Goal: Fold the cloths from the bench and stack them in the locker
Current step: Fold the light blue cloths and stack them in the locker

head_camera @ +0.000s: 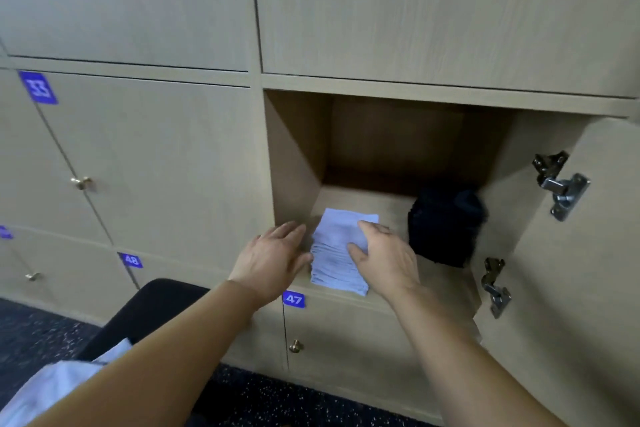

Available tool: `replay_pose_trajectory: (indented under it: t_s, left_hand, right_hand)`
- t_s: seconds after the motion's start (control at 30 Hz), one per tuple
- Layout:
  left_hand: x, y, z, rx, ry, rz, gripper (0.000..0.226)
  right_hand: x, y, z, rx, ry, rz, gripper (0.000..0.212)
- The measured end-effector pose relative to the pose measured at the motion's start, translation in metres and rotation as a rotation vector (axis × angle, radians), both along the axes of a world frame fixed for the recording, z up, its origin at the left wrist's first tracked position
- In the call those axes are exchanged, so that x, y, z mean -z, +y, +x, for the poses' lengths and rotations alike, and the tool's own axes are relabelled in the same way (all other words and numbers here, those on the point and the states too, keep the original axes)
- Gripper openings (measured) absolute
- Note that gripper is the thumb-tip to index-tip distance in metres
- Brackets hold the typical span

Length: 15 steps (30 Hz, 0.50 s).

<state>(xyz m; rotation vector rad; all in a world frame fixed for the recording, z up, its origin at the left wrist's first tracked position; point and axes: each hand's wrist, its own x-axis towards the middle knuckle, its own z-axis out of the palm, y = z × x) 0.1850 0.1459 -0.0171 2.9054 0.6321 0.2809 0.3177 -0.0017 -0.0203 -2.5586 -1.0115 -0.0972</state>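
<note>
I see the stack of folded cloths (337, 250) at the front of the open locker (294, 156). The left hand (273, 256) touches the stack's left side with straight fingers. The right hand (384, 253) rests on top, fingers relaxed. A dark bundle (445, 225) sits just beside it on the right.

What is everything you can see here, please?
folded cloths: one stack, white, front left in the open locker
bundle: one, black, right of the stack
locker: one open, beige, door swung right
hinges: two, metal, on that door
labels: four, blue, on the locker fronts
knobs: three, brass, on closed doors
bench: one, black, lower left
loose cloths: count unclear, white, on the bench
floor: dark, speckled
left hand: one, open, against the stack's left side
right hand: one, open, resting on the stack
</note>
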Motion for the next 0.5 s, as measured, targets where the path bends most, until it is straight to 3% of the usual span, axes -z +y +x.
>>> replay_pose_trajectory:
  t_s: [0.5]
  left_hand:
    - [0.005, 0.003, -0.246, -0.374, 0.063, -0.029, 0.057]
  right_hand:
    - [0.008, 0.015, -0.199, -0.292, 0.078, 0.023, 0.044]
